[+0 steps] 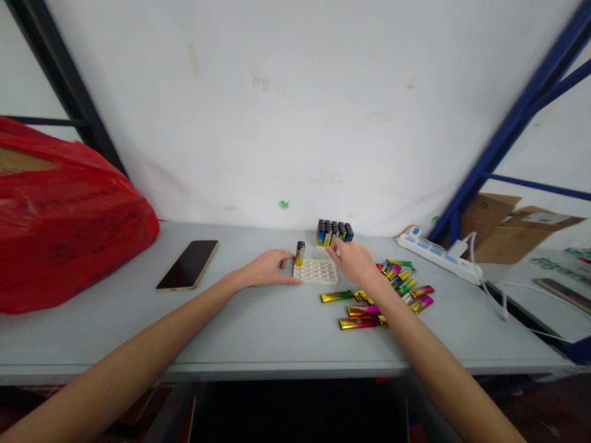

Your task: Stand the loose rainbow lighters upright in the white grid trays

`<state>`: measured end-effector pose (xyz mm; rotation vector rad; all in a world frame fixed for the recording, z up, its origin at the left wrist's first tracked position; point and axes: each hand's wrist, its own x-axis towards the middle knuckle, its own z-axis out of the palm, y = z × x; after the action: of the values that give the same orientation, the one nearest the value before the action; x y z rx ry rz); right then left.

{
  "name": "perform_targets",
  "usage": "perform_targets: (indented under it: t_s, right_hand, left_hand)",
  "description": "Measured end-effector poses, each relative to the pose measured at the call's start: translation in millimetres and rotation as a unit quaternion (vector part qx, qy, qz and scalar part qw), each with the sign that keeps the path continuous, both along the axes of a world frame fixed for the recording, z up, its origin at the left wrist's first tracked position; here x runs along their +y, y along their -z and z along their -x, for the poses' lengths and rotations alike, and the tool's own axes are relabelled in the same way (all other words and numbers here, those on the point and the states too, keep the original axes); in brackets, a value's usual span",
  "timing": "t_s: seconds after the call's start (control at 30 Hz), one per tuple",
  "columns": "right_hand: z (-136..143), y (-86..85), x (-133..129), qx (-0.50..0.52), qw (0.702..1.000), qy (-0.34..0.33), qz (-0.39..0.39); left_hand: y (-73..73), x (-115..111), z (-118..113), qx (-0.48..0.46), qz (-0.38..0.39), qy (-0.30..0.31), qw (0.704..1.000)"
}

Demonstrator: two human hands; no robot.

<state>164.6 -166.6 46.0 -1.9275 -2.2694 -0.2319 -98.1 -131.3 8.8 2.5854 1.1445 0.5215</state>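
A white tray (318, 271) with rows of round holes lies on the grey table. One lighter (300, 254), yellow with a black top, stands upright in its back left corner. My left hand (272, 268) grips the tray's left end, thumb at the front corner and fingers by the lighter. Behind, a second tray filled with upright lighters (334, 231) stands near the wall. My right hand (353, 259) is in front of it, over the back right of the white tray, fingertips close together; what they hold, if anything, is too small to make out. Loose colourful lighters (364, 311) lie beneath and beside my right forearm.
A phone (188, 264) lies on the left, near a large red plastic bag (69, 221). On the right are a white power strip (438, 253) with cables and a cardboard box (512, 231). The wall rises behind, and the table's front edge (286, 369) is close to me.
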Motion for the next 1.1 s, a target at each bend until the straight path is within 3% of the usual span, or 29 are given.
perform_targets:
  t_s: [0.07,0.17,0.4,0.53,0.63,0.8,1.0,1.1]
  right_hand:
    - [-22,-0.7,-2,-0.019,0.998,0.06,0.021]
    - [-44,5.6,-2,-0.028,0.994,0.075,0.079]
    - [-34,23.8,13,0.021,0.996,-0.009,0.091]
    - [-29,24.1,20,0.094,0.991,-0.093,0.014]
    - [-25,24.3,22,0.221,0.965,-0.139,-0.035]
    - [-9,23.2,16,0.447,0.881,-0.156,-0.009]
    - [8,17.3,1,0.439,0.887,-0.132,-0.054]
    - [13,19.0,-2,0.473,0.87,-0.134,-0.022]
  left_hand:
    - [-0.4,0,0,-0.001,0.001,-0.001,1.0]
    - [-0.9,-1,1,0.002,0.0,-0.001,1.0]
    - [-1.2,-1,1,0.015,0.001,-0.004,1.0]
    - [-1.4,-1,1,0.011,0.0,-0.005,1.0]
    - [-1.7,-2,1,0.011,0.001,-0.004,1.0]
    - [-1.5,-2,1,0.01,0.003,0.001,1.0]
    - [-1.3,-1,0,0.007,0.003,-0.001,1.0]
    - [-2.5,-2,0,0.01,0.001,0.001,1.0]
